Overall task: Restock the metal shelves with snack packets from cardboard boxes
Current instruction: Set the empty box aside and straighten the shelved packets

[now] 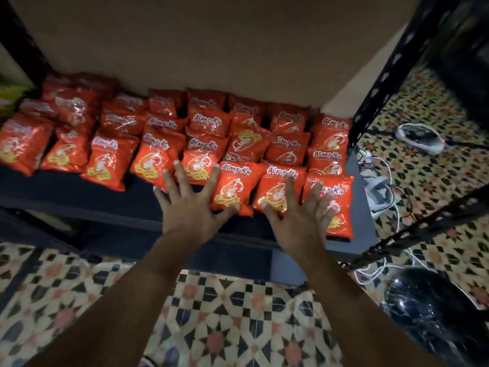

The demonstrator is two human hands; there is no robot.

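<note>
Several red-orange snack packets lie in rows on a dark metal shelf. My left hand is spread flat with straight fingers, its thumb against the lower edge of a front packet. My right hand is also spread, its fingers lying over two front-row packets, one in the middle and one at the right end. Neither hand grips anything. No cardboard box is in view.
A black perforated shelf upright stands at the right. Behind it lie white cables and a shoe on the patterned tile floor. A shiny black bag sits at the lower right. Brown board overhangs the shelf.
</note>
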